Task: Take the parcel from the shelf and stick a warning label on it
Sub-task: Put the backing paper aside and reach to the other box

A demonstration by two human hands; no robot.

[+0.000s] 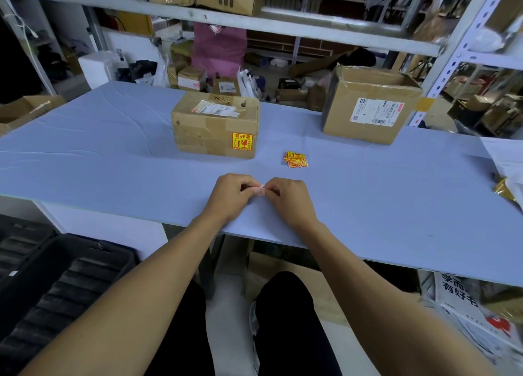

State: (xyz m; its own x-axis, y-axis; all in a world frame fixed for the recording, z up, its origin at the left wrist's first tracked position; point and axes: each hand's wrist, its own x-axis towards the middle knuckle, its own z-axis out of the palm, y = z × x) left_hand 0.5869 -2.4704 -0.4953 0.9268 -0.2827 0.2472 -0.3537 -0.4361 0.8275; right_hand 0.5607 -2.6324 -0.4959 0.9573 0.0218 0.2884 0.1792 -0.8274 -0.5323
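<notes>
A taped cardboard parcel (215, 125) stands on the blue table (113, 154), with a yellow and red warning label (242, 141) stuck low on its near side. A small stack of the same labels (295, 158) lies on the table to its right. My left hand (230, 196) and my right hand (288, 198) meet near the table's front edge, fingertips pinched together on a small white scrap of paper (261, 190). Both hands are well short of the parcel.
A larger cardboard box (370, 105) with a white shipping label stands at the back right. Metal shelving (254, 24) with boxes runs above and behind. Plastic bags lie at the table's right edge (506, 163). A black case (56, 279) sits on the floor at left.
</notes>
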